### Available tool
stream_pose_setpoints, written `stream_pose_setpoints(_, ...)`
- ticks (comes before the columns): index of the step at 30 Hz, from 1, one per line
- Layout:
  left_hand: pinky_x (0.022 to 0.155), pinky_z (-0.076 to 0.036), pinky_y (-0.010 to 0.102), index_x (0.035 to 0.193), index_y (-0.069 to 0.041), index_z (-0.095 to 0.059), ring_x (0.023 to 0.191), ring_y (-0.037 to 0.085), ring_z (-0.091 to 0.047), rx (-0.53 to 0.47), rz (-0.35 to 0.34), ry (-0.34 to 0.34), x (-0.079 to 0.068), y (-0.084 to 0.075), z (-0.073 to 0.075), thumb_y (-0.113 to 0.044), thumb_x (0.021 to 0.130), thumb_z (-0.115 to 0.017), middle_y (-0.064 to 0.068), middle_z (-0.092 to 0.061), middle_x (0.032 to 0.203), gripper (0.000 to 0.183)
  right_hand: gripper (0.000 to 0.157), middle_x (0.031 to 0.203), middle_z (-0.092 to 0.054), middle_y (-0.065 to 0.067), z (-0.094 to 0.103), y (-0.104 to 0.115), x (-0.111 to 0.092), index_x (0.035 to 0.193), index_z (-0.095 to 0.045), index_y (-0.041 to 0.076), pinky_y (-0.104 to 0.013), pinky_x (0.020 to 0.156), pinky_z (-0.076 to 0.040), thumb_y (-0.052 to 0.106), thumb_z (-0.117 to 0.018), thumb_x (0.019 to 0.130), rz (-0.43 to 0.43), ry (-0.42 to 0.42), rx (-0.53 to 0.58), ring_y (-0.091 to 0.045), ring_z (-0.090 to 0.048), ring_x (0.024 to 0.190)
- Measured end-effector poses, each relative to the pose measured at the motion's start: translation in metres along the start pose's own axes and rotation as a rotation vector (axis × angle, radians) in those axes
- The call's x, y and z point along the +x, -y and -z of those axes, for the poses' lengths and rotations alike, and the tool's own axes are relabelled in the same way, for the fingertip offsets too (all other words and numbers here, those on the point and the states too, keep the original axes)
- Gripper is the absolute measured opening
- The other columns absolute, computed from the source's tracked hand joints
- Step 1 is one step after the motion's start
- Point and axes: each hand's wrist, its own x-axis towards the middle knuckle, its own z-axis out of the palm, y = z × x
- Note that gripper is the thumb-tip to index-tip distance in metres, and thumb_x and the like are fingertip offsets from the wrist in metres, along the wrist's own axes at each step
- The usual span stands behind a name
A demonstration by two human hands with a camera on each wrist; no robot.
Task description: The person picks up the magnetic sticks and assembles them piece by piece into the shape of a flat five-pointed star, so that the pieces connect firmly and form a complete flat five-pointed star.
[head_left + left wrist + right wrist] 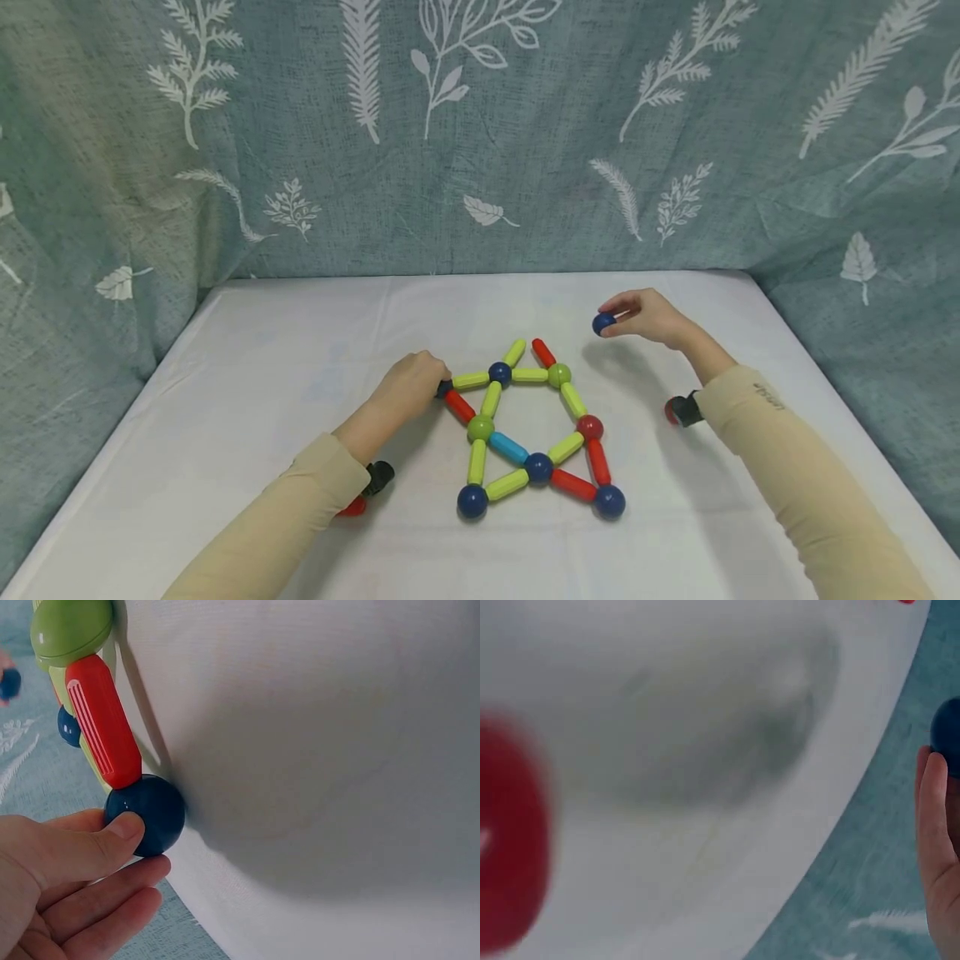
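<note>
A framework of coloured rods and balls lies on a white-covered table. At its left corner my left hand (411, 383) pinches a dark blue ball (159, 817), thumb on top, where a red rod (103, 720) joins it. That rod runs to a green ball (480, 428). My right hand (651, 317) holds a loose blue ball (602, 323) in its fingertips, raised beyond the framework's far right. At the far side, a lime rod (515, 352) and a red rod (543, 352) stick out with bare tips close together.
Nearest me, two blue balls form the corners, one left (472, 502) and one right (610, 502). A red ball (590, 427) sits on the right side. Behind the white tablecloth (285, 333) hangs a leaf-patterned curtain (480, 167).
</note>
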Motion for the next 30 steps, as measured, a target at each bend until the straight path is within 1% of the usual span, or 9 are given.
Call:
stream_pose_setpoints(3, 0.069, -0.052, 0.029, 0.094, -0.002, -0.072, 0.081, 0.022, -0.064, -0.006, 0.007, 0.006, -0.001, 0.0, 0.0, 0.01, 0.075, -0.067, 0.013, -0.068, 0.09, 0.023, 0.043, 0.119, -0.055, -0.022, -0.015, 0.011, 0.017, 0.119, -0.056, -0.003, -0.042, 0.089, -0.044, 0.012, -0.07, 0.081, 0.006, -0.004, 0.019, -0.033, -0.052, 0.108)
stream_pose_setpoints(7, 0.071, -0.052, 0.029, 0.095, -0.003, -0.072, 0.083, 0.022, -0.064, -0.01, 0.015, 0.004, -0.001, 0.0, -0.001, 0.01, 0.076, -0.067, 0.013, -0.068, 0.091, 0.024, 0.04, 0.117, -0.056, -0.02, -0.038, 0.023, 0.036, 0.118, -0.057, -0.001, -0.039, 0.088, -0.046, 0.01, -0.069, 0.081, -0.019, -0.008, 0.031, -0.031, -0.054, 0.107)
stream_pose_setpoints(14, 0.07, -0.052, 0.029, 0.095, -0.002, -0.072, 0.083, 0.023, -0.064, -0.014, 0.022, 0.002, -0.001, 0.001, -0.001, 0.01, 0.075, -0.067, 0.013, -0.068, 0.091, 0.024, 0.038, 0.117, -0.057, -0.02, -0.066, 0.039, 0.059, 0.116, -0.057, -0.003, -0.037, 0.088, -0.045, 0.008, -0.069, 0.081, -0.003, 0.014, -0.017, -0.031, -0.053, 0.11)
stream_pose_setpoints(21, 0.069, -0.052, 0.028, 0.094, -0.002, -0.072, 0.081, 0.021, -0.064, -0.032, 0.031, -0.008, -0.002, 0.001, -0.002, 0.01, 0.076, -0.067, 0.013, -0.068, 0.09, 0.023, 0.036, 0.12, -0.056, -0.02, -0.08, 0.046, 0.065, 0.116, -0.056, -0.003, -0.034, 0.087, -0.046, 0.007, -0.066, 0.083, -0.048, 0.042, -0.057, -0.03, -0.052, 0.11)
stream_pose_setpoints(26, 0.072, -0.052, 0.029, 0.094, -0.002, -0.072, 0.083, 0.022, -0.064, -0.024, 0.033, -0.003, -0.002, 0.001, -0.001, 0.01, 0.075, -0.067, 0.013, -0.068, 0.09, 0.023, 0.035, 0.122, -0.055, -0.02, -0.083, 0.047, 0.065, 0.116, -0.056, -0.004, -0.032, 0.087, -0.046, 0.006, -0.065, 0.084, -0.064, 0.086, -0.079, -0.028, -0.051, 0.112)
stream_pose_setpoints(30, 0.071, -0.052, 0.03, 0.094, -0.001, -0.072, 0.083, 0.023, -0.064, -0.01, 0.017, -0.013, -0.002, 0.002, -0.002, 0.01, 0.075, -0.067, 0.013, -0.068, 0.089, 0.022, 0.035, 0.125, -0.052, -0.021, -0.084, 0.047, 0.066, 0.118, -0.054, -0.004, -0.031, 0.085, -0.048, 0.005, -0.062, 0.086, -0.081, 0.12, -0.061, -0.028, -0.051, 0.113)
